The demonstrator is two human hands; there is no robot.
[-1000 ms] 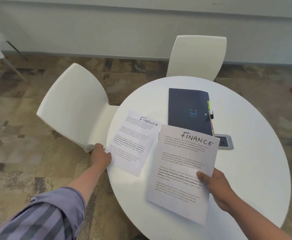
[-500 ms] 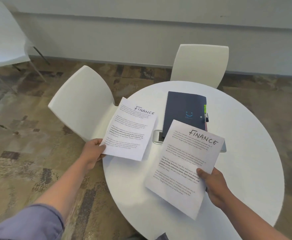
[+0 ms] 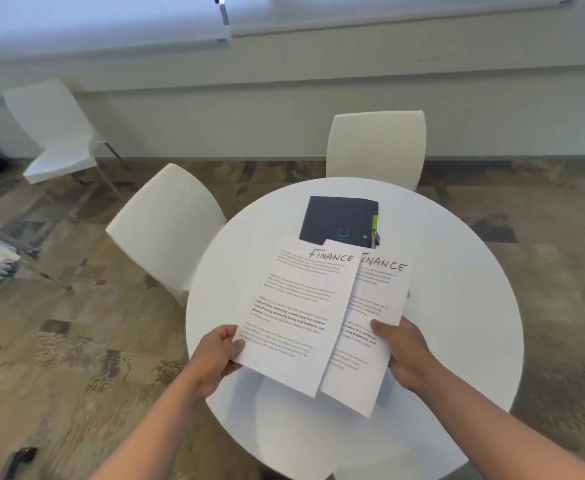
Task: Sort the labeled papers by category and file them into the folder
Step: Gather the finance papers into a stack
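Above the table's (image 3: 457, 341) near edge, left hand (image 3: 214, 355) and right hand (image 3: 405, 355) each pinch a FINANCE sheet (image 3: 298, 313), overlapped; edges should be squared before filing in the closed folder (image 3: 339, 218) at the far edge.

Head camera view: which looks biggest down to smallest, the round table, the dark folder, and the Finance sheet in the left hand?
1. Round table, by far the largest.
2. Finance sheet held by the left hand.
3. Dark folder, partly hidden by the sheets.
The sheet is nearer the camera, so the ranking of sheet and folder is unsure.
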